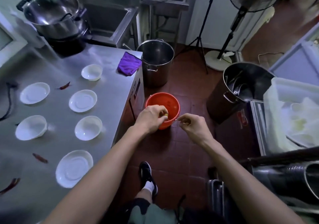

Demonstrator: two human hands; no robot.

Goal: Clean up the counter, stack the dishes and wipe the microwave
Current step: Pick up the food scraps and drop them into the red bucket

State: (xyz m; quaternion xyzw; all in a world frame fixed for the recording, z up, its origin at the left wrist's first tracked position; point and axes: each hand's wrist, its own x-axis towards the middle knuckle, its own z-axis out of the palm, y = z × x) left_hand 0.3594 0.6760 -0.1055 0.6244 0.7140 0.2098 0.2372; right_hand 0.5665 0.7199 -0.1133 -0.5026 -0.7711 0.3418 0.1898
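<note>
Our left hand (151, 118) pinches a yellow scrap (166, 114) over the orange bucket (162, 106), right hand (191, 126) loosely curled and holding nothing; next, we judge, the chillies (40, 158).

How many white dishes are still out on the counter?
6: a bowl near the purple cloth, plates at far left and centre, two bowls nearer, and a plate closest. None appears hidden.

On your red tiled floor (188, 89) stand two tall steel stockpots: one (156, 63) just beside the table's far corner, the other (240, 89) well to its right (utensils lie inside it). Behind them you have a pedestal fan (245, 8) and a black tripod (203, 39).
</note>
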